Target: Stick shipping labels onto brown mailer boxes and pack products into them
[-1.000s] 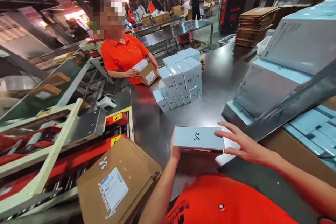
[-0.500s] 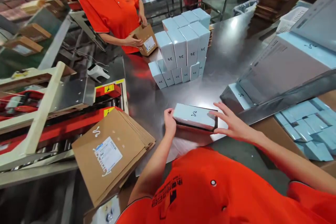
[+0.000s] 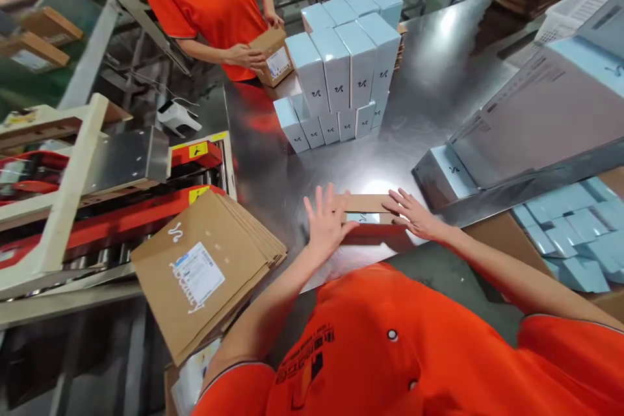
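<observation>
In front of me on the steel table a cardboard box point(image 3: 365, 203) has brown flaps lying partly over a pale blue box point(image 3: 370, 218) inside it. Only a narrow strip of the blue lid, with part of its black squiggle mark, shows between the flaps. My left hand point(image 3: 325, 222) lies over the left end, fingers spread and palm down. At the opposite end my right hand point(image 3: 413, 213) rests its outstretched fingers on the flap. Both hands press from above without gripping.
Stacked pale blue boxes point(image 3: 336, 71) stand farther back. Flat cartons point(image 3: 244, 240) lie at the left beside a roller conveyor point(image 3: 102, 260). To the right are a large shiny bin point(image 3: 531, 123) and a carton of blue boxes point(image 3: 492, 234). A co-worker point(image 3: 205, 6) holds a labelled carton point(image 3: 273, 58).
Brown flaps now cover much of the blue box's lid, which was fully exposed before. My left hand has moved from the box's left end onto its top. My right hand has come down onto the flap.
</observation>
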{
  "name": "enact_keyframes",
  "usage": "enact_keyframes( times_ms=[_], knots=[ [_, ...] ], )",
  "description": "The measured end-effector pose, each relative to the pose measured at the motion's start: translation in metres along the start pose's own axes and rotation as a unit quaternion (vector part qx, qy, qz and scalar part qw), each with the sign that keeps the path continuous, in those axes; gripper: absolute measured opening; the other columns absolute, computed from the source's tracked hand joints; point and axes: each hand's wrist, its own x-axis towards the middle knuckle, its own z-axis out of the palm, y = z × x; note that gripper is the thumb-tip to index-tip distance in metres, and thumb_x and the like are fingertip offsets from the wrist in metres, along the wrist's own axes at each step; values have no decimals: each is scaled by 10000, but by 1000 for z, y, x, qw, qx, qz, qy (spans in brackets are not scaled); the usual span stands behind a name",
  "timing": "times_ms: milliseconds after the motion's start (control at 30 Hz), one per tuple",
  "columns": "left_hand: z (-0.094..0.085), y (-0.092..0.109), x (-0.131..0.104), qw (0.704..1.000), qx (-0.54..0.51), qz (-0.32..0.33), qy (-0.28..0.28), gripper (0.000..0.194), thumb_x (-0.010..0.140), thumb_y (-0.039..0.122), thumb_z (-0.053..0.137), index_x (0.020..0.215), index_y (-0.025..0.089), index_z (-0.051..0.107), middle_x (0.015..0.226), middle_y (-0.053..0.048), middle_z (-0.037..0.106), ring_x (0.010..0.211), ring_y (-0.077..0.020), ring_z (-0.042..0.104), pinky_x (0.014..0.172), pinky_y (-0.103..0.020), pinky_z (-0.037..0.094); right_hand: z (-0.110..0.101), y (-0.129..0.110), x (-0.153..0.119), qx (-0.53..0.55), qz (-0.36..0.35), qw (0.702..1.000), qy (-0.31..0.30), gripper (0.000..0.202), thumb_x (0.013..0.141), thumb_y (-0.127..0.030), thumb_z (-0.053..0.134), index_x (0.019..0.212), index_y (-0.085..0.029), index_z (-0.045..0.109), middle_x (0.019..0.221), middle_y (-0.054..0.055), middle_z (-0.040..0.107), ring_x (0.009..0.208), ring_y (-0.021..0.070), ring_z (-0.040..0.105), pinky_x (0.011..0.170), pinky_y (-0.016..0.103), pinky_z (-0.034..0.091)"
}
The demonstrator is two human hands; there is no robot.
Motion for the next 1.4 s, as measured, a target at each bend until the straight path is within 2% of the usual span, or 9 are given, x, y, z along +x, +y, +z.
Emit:
enact_keyframes(
  times_ms=[167,333,433,533,667,767,867,1233,1400],
  knots=[
    [29,-17,27,989,-110,-78,-60,787,819,546,666,1502,259,401,1624,-175,201,1493,-424,133,1131,-702,84,-17,-35,-29,104,141,983,-56,523,1023,-501,231,1454,-325,470,1654,33,125,1521,289,92,1204,518,233],
    [10,-32,15,968,-210,-134,-34,774,810,504,695,1490,259,419,1631,-169,182,1498,-423,98,1131,-700,67,40,-78,-9,57,149,986,-38,871,901,-424,565,1587,-287,46,1558,221,239,1208,356,589,913,514,544],
    [-29,-56,-10,965,-204,-160,31,711,894,461,597,1524,241,350,1644,-165,126,1511,-384,57,1158,-657,95,70,-81,58,28,109,994,10,798,910,-272,506,1576,-273,67,1469,238,350,1071,342,653,810,506,566],
    [-68,-84,-57,962,-165,-180,123,633,956,388,499,1539,235,307,1643,-149,163,1521,-323,73,1192,-580,150,79,-93,155,13,73,997,18,772,891,-222,513,1563,-227,133,1409,249,413,1034,337,658,836,496,551],
    [-88,-115,-136,943,-90,-247,205,557,967,300,477,1506,232,355,1590,-152,311,1506,-309,172,1189,-568,218,88,-123,262,6,49,999,10,759,867,-185,542,1541,-154,196,1360,260,461,1144,347,600,930,501,506],
    [-83,-130,-182,923,-45,-295,244,520,957,247,490,1469,232,405,1538,-157,396,1488,-318,230,1168,-583,276,100,-133,301,20,22,1000,8,771,852,-177,558,1539,-197,208,1381,230,454,1194,329,573,959,491,490],
    [-73,-139,-206,903,-45,-341,256,467,950,230,497,1415,255,474,1481,-132,475,1465,-313,296,1144,-567,342,109,-127,314,28,9,1000,9,766,856,-213,569,1539,-216,223,1397,219,448,1212,341,563,973,503,478],
    [-53,-149,-198,903,-104,-342,236,400,937,248,524,1332,245,587,1457,-111,523,1448,-304,340,1133,-545,387,120,-109,328,56,-22,998,31,810,822,-240,571,1546,-267,210,1470,146,419,1327,321,459,1008,515,475],
    [-40,-152,-199,916,-86,-320,228,405,929,240,536,1331,248,582,1435,-109,548,1433,-319,364,1127,-589,374,121,-127,360,33,10,999,29,804,820,-223,594,1540,-244,237,1491,153,412,1319,322,475,1037,517,454]
  ],
)
